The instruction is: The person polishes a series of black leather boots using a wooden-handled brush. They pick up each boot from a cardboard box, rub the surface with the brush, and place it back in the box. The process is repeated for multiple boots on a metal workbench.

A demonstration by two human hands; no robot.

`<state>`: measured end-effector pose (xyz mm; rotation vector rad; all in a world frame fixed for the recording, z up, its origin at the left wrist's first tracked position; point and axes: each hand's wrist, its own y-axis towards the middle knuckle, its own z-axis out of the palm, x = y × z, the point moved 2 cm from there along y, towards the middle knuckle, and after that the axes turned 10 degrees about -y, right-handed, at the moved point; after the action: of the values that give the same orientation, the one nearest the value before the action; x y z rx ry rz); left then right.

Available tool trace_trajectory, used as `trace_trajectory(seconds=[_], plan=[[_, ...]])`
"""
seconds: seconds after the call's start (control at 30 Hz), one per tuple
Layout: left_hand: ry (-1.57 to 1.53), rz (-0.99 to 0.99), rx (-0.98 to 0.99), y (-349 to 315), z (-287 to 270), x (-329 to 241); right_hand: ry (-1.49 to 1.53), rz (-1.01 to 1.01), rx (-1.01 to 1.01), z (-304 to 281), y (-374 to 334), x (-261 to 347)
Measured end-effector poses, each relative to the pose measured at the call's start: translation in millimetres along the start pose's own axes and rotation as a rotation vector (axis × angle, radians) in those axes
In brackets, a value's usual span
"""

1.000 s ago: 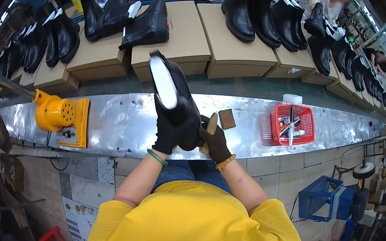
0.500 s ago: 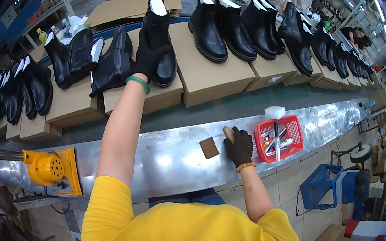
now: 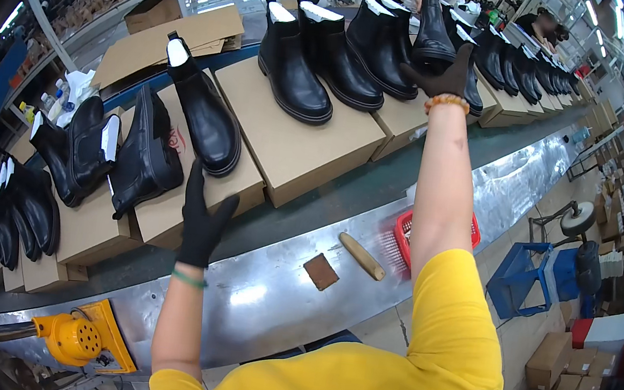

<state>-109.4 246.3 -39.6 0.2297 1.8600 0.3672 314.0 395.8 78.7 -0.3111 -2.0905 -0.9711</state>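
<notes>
My left hand (image 3: 203, 222), in a black glove, is open with thumb and fingers apart, just in front of the toe of a black ankle boot (image 3: 208, 124) standing on a cardboard box. My right hand (image 3: 449, 81), in a dark glove, reaches far forward with thumb and fingers spread. It overlaps the toe of a black boot (image 3: 435, 32) that another person's hand holds from above; whether I touch it I cannot tell. On the metal bench (image 3: 268, 299) lie a tan wooden stick (image 3: 361, 256) and a brown square pad (image 3: 320, 272). My right forearm partly hides a red basket (image 3: 476, 231).
Pairs of black boots (image 3: 291, 75) stand along a row of cardboard boxes (image 3: 294, 146). Toppled boots (image 3: 147, 151) lie at left. A yellow machine (image 3: 80, 340) sits on the bench's left end. A blue wheeled cart (image 3: 523, 287) stands on the floor at right.
My left hand has come off the boot and drawn back towards me. My right hand has let go of the wooden stick and reached forward to the far boots. The view has shifted.
</notes>
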Motion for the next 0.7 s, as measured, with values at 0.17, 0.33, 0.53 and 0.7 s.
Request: trace_trajectory(seconds=[0.17, 0.33, 0.53, 0.7], plan=[[-0.481, -0.342, -0.049, -59, -28, -22, -0.459, -0.397, 0.037, 19, 25, -11], [-0.477, -0.375, -0.092, -88, -38, -11, 0.346, 0.033, 0.244, 36, 12, -3], [-0.483, -0.319, -0.084, -99, -45, -26, 1.316, 0.766, 0.512, 13, -32, 22], [-0.6, -0.233, -0.027, -89, -49, -57, 1.264, 0.716, 0.96, -24, -122, 57]])
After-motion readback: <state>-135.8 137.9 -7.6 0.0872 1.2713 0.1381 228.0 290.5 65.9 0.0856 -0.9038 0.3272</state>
